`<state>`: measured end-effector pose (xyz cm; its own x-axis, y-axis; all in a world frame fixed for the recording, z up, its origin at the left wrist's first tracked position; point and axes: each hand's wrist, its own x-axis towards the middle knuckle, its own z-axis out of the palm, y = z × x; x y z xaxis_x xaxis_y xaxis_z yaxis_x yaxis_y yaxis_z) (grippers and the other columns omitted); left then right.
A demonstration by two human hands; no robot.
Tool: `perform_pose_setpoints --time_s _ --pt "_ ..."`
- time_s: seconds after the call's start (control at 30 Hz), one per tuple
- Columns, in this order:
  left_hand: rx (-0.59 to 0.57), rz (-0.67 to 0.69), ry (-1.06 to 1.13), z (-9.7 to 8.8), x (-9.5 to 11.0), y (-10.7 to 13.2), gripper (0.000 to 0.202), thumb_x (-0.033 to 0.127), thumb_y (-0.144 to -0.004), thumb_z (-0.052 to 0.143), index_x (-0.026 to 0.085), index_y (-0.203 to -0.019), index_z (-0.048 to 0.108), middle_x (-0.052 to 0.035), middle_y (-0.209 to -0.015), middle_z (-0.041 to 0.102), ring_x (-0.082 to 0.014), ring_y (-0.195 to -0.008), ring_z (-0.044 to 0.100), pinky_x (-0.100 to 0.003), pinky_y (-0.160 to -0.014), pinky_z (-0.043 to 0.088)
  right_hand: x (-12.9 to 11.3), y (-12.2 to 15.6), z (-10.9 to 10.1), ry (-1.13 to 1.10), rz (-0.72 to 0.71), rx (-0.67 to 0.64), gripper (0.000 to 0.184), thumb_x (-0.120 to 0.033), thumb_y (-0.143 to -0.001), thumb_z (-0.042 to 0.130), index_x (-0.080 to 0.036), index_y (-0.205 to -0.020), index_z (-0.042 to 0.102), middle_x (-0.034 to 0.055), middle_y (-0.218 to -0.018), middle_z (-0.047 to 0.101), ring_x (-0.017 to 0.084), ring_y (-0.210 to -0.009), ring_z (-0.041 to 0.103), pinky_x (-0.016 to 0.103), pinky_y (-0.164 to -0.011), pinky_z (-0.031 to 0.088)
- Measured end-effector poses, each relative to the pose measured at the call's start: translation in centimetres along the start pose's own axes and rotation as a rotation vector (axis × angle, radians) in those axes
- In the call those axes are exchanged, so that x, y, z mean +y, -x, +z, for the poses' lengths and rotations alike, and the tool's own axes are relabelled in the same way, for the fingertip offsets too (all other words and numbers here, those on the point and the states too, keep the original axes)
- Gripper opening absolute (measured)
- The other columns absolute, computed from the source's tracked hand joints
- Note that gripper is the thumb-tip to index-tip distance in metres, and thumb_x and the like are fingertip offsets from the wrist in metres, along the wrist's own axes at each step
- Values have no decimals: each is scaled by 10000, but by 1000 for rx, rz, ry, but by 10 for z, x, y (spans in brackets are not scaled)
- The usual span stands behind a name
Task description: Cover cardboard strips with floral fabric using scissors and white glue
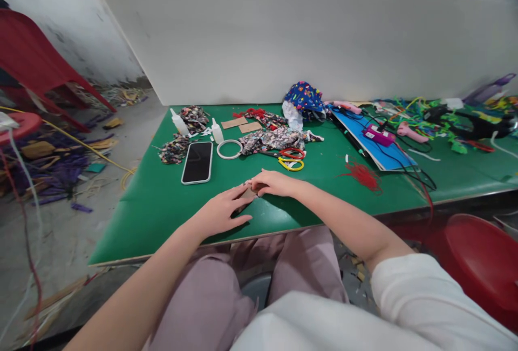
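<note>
Near the bench's six-o'clock edge, the left hand spreads over brown card; the right hand curls at its two-o'clock side, pinch unclear.

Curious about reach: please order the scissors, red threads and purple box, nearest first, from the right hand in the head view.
1. Scissors: just beyond the right hand.
2. Red threads: off to its right.
3. Purple box: farther right and back.

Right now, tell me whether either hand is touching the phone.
No, the phone lies apart on the green table, while the left hand and right hand touch a small brown piece.
</note>
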<state>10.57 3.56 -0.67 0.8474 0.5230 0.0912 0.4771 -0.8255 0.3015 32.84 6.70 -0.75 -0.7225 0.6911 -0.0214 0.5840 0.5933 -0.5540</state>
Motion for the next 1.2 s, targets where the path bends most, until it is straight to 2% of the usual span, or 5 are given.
perform_pose_setpoints --time_s 0.17,0.4,0.53,0.73,1.2 --pt "-2 -13 -50 -2 1 17 461 477 -814 444 215 -1185 526 -102 -1387 322 -245 -1245 346 -387 -1023 313 2 0 1 -20 0 -3 108 -191 -736 599 -170 -841 587 28 -922 650 174 -932 569 487 -1011 195" --pt "-28 -71 -95 -6 4 43 489 474 -811 454 282 -1260 433 -78 -1414 269 -263 -1258 317 -453 -1020 289 2 0 1 -62 20 -5 87 -191 -736 598 -183 -822 588 25 -952 650 188 -999 557 482 -1017 179" --pt "-51 -105 -125 -7 3 53 535 506 -801 448 276 -1282 396 -79 -1398 304 -252 -1261 313 -480 -1035 241 -1 0 0 -63 35 -11 74 -187 -735 598 -181 -808 593 29 -943 651 193 -1008 555 485 -1012 186" --pt "-32 -87 -159 -3 -1 52 654 514 -807 423 172 -1346 279 -88 -1394 312 -233 -1296 242 -437 -1064 206 -2 0 -1 -45 34 -15 70 -193 -744 594 -183 -812 583 27 -943 649 184 -1005 556 491 -1010 188" --pt "-32 -35 -218 0 -3 52 595 497 -823 402 147 -1303 366 -119 -1328 410 -242 -1262 316 -482 -1064 178 -5 0 -3 -24 41 -38 76 -185 -744 590 -182 -820 586 28 -933 648 181 -984 558 502 -1007 191"
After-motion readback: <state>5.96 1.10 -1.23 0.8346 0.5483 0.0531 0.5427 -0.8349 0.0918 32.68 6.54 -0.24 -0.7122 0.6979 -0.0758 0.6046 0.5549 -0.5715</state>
